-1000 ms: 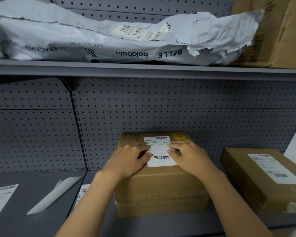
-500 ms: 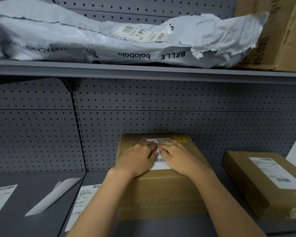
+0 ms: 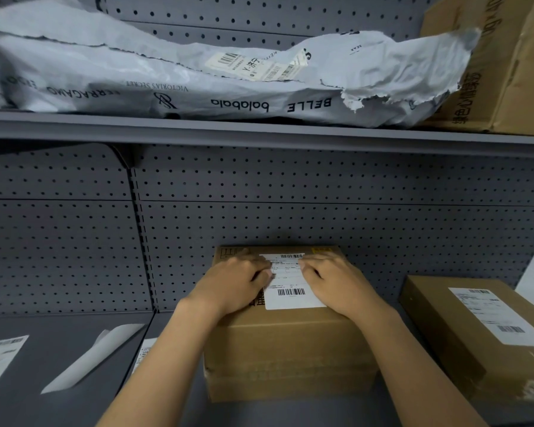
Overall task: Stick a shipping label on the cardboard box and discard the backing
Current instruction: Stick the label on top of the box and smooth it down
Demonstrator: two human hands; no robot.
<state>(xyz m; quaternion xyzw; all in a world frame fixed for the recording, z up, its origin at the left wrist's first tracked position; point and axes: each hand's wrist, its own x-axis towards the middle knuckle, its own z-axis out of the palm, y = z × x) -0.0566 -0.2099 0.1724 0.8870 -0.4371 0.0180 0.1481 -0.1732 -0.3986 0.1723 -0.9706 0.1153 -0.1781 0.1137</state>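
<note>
A brown cardboard box [image 3: 290,352] stands on the grey shelf in the middle. A white shipping label [image 3: 290,291] with barcodes lies flat on its top. My left hand [image 3: 232,285] rests palm down on the label's left edge, fingers pressed on it. My right hand [image 3: 336,282] lies flat on the label's right edge. Neither hand holds anything. A curled white backing sheet [image 3: 90,359] lies on the shelf to the left.
A second labelled box [image 3: 481,340] sits at the right. Loose labels [image 3: 0,355] lie at the far left, and another label [image 3: 144,352] shows under my left forearm. The upper shelf [image 3: 259,131] carries a torn grey mailer bag [image 3: 198,72] and a large carton [image 3: 506,66].
My hands met over the label's middle half a second ago; now they have slid apart toward its left and right edges, uncovering more of the label.
</note>
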